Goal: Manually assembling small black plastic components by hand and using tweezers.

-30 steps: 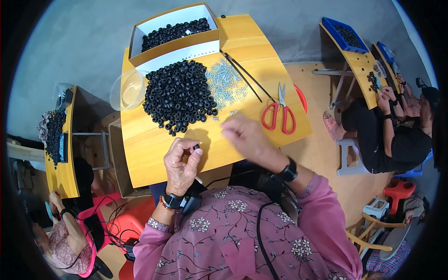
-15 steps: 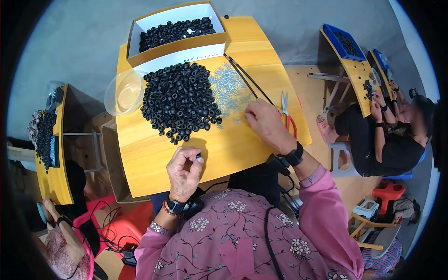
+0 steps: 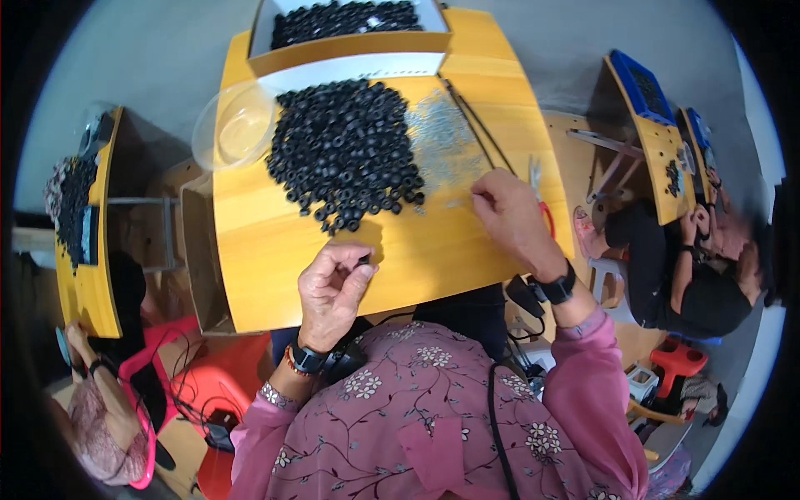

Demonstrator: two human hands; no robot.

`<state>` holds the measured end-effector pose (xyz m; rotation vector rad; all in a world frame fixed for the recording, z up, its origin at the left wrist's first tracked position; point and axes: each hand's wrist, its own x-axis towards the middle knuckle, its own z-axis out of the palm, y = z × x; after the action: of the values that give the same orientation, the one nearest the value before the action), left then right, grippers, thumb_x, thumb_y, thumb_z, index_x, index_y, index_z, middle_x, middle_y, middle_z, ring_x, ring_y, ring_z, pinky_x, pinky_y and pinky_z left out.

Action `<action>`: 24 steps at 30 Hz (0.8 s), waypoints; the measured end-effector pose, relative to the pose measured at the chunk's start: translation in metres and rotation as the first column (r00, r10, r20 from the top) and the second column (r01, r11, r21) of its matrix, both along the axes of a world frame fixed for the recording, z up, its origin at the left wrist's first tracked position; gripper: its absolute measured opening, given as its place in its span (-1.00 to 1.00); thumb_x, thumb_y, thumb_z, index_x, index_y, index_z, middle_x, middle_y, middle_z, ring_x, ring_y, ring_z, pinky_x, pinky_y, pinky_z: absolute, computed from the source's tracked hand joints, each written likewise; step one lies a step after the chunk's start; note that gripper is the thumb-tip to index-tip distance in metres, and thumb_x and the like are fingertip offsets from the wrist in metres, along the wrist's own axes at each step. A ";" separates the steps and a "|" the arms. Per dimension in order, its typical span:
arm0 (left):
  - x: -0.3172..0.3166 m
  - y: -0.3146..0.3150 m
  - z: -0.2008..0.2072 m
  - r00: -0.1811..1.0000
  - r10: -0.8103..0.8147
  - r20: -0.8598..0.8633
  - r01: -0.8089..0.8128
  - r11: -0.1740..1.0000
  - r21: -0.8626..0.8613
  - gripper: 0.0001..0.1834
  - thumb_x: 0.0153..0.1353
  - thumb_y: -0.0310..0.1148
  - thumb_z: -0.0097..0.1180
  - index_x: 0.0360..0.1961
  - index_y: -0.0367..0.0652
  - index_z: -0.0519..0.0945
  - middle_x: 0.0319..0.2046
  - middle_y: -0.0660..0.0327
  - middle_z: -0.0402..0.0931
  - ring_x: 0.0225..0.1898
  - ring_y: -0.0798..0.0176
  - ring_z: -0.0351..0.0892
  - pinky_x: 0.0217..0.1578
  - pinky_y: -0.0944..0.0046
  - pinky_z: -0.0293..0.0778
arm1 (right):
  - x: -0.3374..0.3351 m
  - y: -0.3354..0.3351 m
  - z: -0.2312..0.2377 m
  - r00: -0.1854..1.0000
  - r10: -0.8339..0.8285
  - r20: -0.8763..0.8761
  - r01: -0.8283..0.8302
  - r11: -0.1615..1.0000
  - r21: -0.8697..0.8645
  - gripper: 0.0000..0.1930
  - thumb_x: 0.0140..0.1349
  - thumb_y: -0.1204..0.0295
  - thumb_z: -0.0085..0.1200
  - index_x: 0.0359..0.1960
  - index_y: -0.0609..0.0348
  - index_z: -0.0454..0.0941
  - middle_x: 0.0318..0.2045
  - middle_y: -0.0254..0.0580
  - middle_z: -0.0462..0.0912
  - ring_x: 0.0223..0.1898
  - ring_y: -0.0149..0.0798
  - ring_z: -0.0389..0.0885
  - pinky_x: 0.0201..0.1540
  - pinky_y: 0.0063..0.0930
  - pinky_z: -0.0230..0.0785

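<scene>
My left hand [image 3: 332, 283] is closed, pinching a small black ring-shaped part [image 3: 363, 261] between thumb and fingertips just above the table's near side. Beyond it spreads a big heap of the same black parts [image 3: 342, 154]. Farther right, my right hand [image 3: 518, 221] hovers over the wood with its fingers curled together. Whatever those fingertips may hold is hidden. Close to them lies a scatter of tiny silver metal pieces [image 3: 442, 137].
A cardboard box [image 3: 350, 52] of black parts stands at the far edge. Left of the heap is a clear plastic tub [image 3: 243, 125]. Two dark rods [image 3: 477, 121] and red-handled scissors [image 3: 546, 218] lie right. People sit at side tables [image 3: 100, 250].
The whole view has tilted, so the table sits higher and farther right. My right hand has drawn slightly nearer to me, away from the silver pieces. The left keeps its pinch.
</scene>
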<state>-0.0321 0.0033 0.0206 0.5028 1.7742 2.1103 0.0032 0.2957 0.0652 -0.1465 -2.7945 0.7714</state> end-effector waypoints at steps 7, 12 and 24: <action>-0.004 -0.007 -0.007 0.998 0.062 0.024 -0.062 0.998 0.008 -0.71 0.18 -0.67 0.23 -0.08 -0.29 0.50 -0.21 0.22 0.55 -0.24 0.46 0.50 -0.13 0.43 0.47 | -0.011 -0.081 0.024 0.873 0.486 0.038 -0.483 0.873 -0.062 -0.89 0.17 0.52 0.18 -0.28 0.19 0.53 -0.40 -0.12 0.50 -0.38 -0.03 0.58 -0.38 -0.26 0.43; -0.005 -0.008 -0.013 0.999 0.048 0.006 -0.048 0.998 0.033 -0.76 0.17 -0.70 0.23 -0.16 -0.27 0.51 -0.26 0.28 0.49 -0.28 0.49 0.45 -0.18 0.46 0.43 | -0.030 -0.103 0.027 0.800 0.587 0.122 -0.588 0.808 -0.034 -0.87 0.19 0.46 0.16 -0.32 0.20 0.47 -0.39 -0.13 0.45 -0.38 -0.01 0.57 -0.42 -0.19 0.42; -0.009 -0.010 -0.016 0.996 0.052 -0.078 -0.051 0.999 0.010 -0.75 0.14 -0.72 0.24 -0.19 -0.26 0.51 -0.27 0.31 0.45 -0.28 0.49 0.40 -0.20 0.46 0.40 | -0.053 -0.111 0.041 0.717 0.622 0.315 -0.634 0.770 -0.075 -0.86 0.16 0.42 0.13 -0.35 0.24 0.51 -0.38 -0.03 0.55 -0.34 0.08 0.61 -0.33 -0.09 0.45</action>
<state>-0.0406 -0.0066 0.0048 0.5541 1.8407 2.1605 -0.0494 0.1845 0.1062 0.8143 -3.1902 0.8895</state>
